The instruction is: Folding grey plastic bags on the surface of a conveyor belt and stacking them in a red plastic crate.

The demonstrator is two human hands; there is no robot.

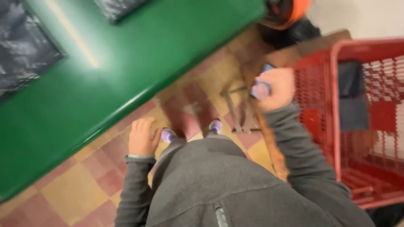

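grey jacket (219,185) | left hand (142,136) empty, loosely curled | right hand (275,89) gripping small blurred blue-lilac object (261,88)

Greens, reds and greys seen from above, all somewhat blurred.

A glossy green tabletop (126,63) crosses the upper left, carrying two dark grey, mottled panels (25,50). The floor (80,180) is a checkerboard of dull red and mustard-yellow tiles. The person wears a charcoal grey top (219,185) with matching grey sleeves, and shoes with lilac-purple toes (168,135). The right hand (275,88) is closed around a small pale blue and lavender object (261,89). Beside it is a bright red mesh cart (362,117) with a dark grey panel inside. Brown wooden furniture (252,63) stands behind, below something orange and black (284,10). The wall (357,17) is off-white.
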